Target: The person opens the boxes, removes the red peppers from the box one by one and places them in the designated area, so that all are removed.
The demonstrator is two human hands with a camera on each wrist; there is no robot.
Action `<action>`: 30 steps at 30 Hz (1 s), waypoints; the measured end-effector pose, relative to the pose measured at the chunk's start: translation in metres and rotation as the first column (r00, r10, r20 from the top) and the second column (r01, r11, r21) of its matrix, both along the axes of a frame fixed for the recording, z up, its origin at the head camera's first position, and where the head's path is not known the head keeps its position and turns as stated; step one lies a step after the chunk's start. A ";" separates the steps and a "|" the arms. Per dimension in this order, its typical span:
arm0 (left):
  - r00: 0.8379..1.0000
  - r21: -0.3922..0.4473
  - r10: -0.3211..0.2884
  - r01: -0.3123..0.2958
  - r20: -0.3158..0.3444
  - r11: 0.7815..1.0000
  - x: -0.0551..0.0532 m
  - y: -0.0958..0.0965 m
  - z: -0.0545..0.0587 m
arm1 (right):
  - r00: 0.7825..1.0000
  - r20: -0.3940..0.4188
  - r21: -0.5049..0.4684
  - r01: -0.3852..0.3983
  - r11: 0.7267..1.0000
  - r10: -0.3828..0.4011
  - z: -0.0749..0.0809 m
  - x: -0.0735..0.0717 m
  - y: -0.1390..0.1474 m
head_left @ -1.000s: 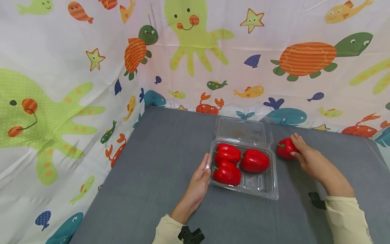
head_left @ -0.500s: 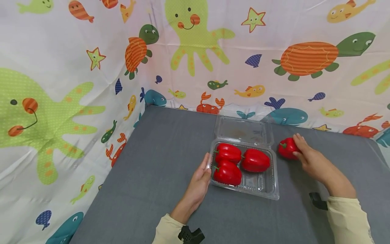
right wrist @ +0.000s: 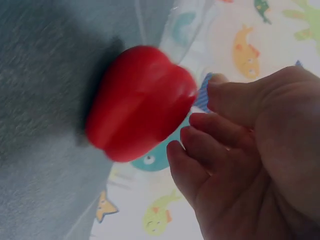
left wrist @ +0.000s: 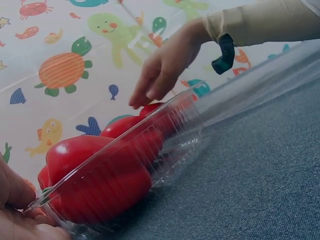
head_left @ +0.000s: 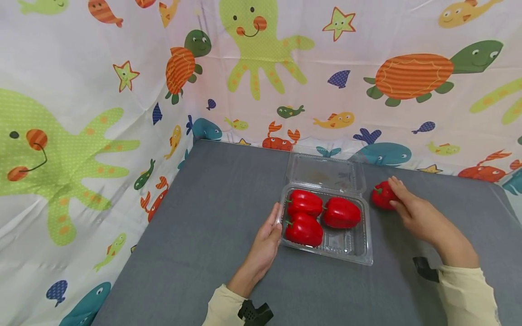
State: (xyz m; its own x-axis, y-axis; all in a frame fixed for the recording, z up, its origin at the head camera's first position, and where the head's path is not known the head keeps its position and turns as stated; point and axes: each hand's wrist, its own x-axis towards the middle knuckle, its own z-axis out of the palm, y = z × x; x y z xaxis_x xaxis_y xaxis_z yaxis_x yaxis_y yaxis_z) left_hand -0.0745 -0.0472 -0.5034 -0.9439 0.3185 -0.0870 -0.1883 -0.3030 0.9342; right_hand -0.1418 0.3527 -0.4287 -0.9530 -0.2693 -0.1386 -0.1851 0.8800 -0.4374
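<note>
Three red bell peppers (head_left: 341, 213) lie in the base of a clear plastic clamshell container (head_left: 359, 259), two at its left and one at the right. Its lid (head_left: 326, 174) lies folded back, away from me. My left hand (head_left: 261, 251) pinches the container's left rim; the left wrist view shows thumb and fingers (left wrist: 30, 225) at that edge. To the right of the container, a fourth red bell pepper (right wrist: 142, 102) sits on the table. Beside and partly over it is my right hand (head_left: 422, 219), fingers loosely bent, with a gap to the pepper in the right wrist view.
A grey cloth-covered table (head_left: 204, 217) carries everything. Behind it and along the left hangs a white curtain (head_left: 265, 81) printed with sea animals. The lid reaches close to the curtain's foot. Each wrist wears a black strap piece (head_left: 425, 269).
</note>
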 end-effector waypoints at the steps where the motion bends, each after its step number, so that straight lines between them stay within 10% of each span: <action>1: 1.000 0.001 -0.001 0.001 0.000 1.000 0.000 0.000 0.000 | 1.000 -0.017 0.000 -0.008 1.000 0.008 0.003 0.002 -0.003; 13: 1.000 0.014 0.008 -0.008 0.007 1.000 -0.001 0.001 0.000 | 0.990 -0.092 -0.002 -0.111 0.994 0.110 0.023 0.023 -0.056; 30: 1.000 0.000 0.014 -0.014 0.005 1.000 0.001 0.002 0.002 | 0.963 -0.165 -0.023 -0.221 0.975 0.214 -0.006 0.034 -0.084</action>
